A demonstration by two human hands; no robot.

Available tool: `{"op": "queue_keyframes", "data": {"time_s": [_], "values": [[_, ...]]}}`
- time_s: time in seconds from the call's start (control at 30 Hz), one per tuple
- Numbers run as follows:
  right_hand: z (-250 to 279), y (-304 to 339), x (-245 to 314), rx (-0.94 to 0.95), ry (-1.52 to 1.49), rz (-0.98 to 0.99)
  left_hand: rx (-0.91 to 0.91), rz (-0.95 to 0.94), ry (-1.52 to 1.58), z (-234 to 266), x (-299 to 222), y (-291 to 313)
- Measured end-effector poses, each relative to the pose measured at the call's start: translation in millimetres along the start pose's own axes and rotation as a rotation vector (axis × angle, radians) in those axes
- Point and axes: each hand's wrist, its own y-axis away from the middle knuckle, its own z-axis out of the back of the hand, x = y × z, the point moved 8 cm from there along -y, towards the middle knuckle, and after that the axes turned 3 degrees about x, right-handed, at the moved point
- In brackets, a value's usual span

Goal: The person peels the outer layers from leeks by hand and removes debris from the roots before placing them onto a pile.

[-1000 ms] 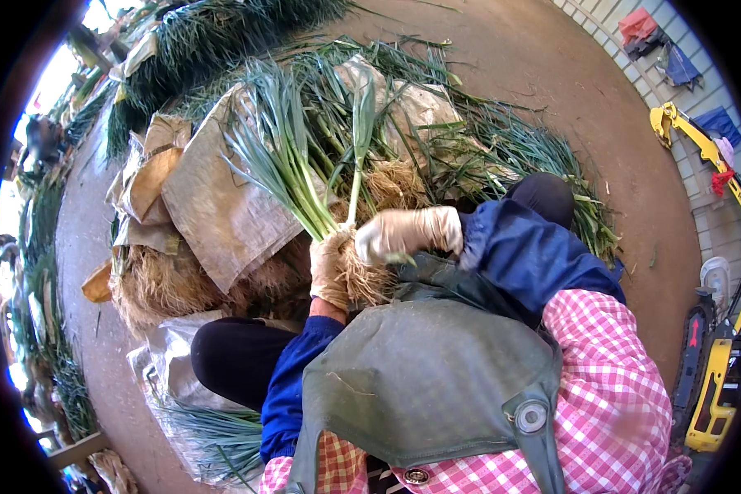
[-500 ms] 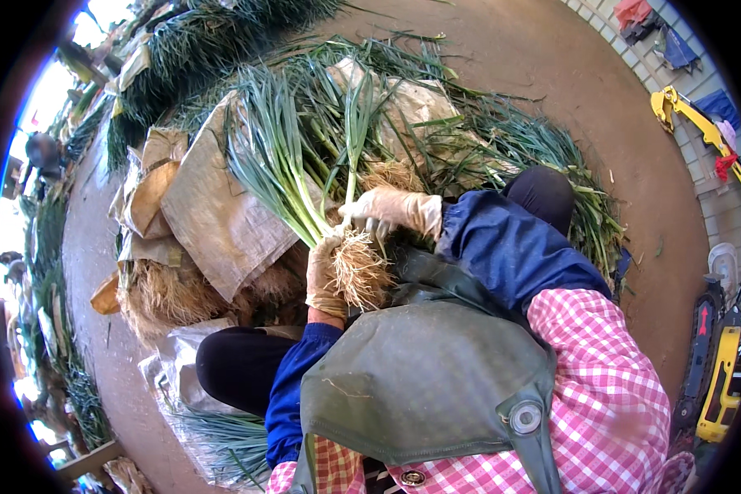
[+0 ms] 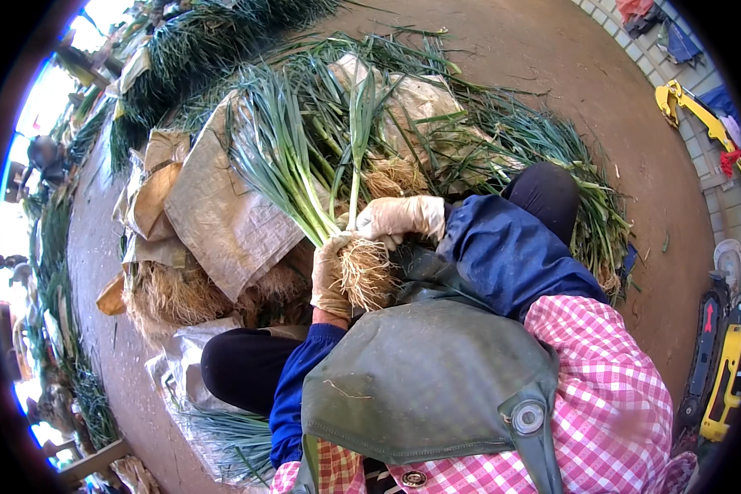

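Observation:
My left hand (image 3: 329, 276), in a dirty pale glove, grips a bunch of green onions (image 3: 292, 160) just above its tangled roots (image 3: 364, 276). The long green leaves fan up and away to the left. My right hand (image 3: 399, 218), also gloved, pinches one single stalk (image 3: 358, 140) that stands upright at the bunch's right side. Both hands are above my lap, over a green apron (image 3: 424, 383).
Woven tan sacks (image 3: 222, 214) lie on the dirt ground with more onions heaped on them and a spread of them at the right (image 3: 552, 156). A rooty pile (image 3: 169, 296) sits at my left knee. Yellow machinery (image 3: 720, 387) stands at the right edge.
My right hand slid from the root end up to the single stalk beside the bunch. The bunch in my left hand stayed roughly where it was.

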Motion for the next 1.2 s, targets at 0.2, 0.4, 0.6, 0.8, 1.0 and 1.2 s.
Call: {"op": "queue_keyframes", "data": {"time_s": [0.2, 0.4, 0.6, 0.8, 1.0, 1.2], "values": [[21, -28, -45, 0.235, -1.091, 0.047, 0.025, 0.124, 0.078, -29, 17, 6], [7, -44, -50, -0.416, -0.788, 0.139, 0.119, 0.152, 0.025, -22, 19, 10], [-1, -64, -33, -0.433, -0.913, 0.262, -0.048, 0.251, 0.118, -22, 13, 27], [3, -95, -37, -0.552, -1.33, 0.014, -0.017, 0.225, -0.401, -62, -23, 67], [67, -58, 35, -0.592, -1.233, 0.701, 0.016, 0.164, -0.831, -124, -77, 109], [138, 12, 32, -0.799, -1.323, 1.081, 0.057, 0.125, -2.508, -172, -123, 149]]}}
